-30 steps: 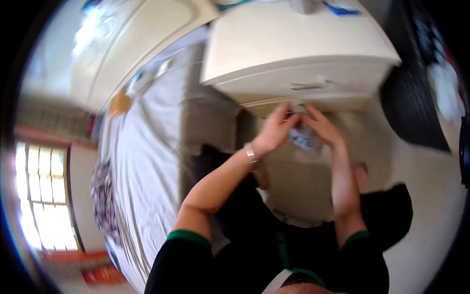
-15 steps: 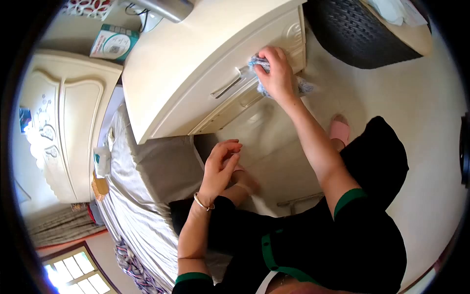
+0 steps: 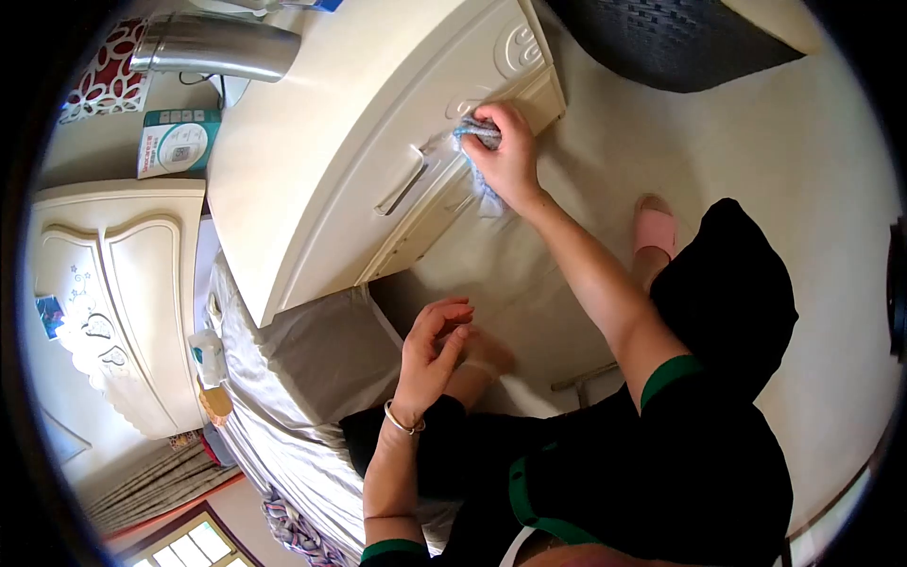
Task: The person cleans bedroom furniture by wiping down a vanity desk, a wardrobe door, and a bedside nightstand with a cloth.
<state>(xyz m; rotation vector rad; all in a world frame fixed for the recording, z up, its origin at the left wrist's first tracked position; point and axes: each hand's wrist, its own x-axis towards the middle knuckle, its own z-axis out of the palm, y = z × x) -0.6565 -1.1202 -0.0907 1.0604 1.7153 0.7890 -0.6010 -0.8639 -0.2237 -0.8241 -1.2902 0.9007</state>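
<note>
My right hand is closed around a bunched grey-blue cloth, whose loose end hangs below the fingers. The cloth is against the cream drawer front, beside the raised carving and to the right of the long drawer handle. My left hand hovers in front of my leg, below the cabinet's near corner. Its fingers are loosely bent and apart, and it holds nothing. A bangle circles the left wrist.
A bed with silvery covers stands at the left, near a cream headboard. On the cabinet top lies a metal cylinder. A boxed item is beside it. A dark woven basket stands top right.
My right hand and the cloth have shifted left along the drawer front, and the cloth is more bunched. The view has moved, showing more of the cabinet top. My left hand stays loosely bent.
</note>
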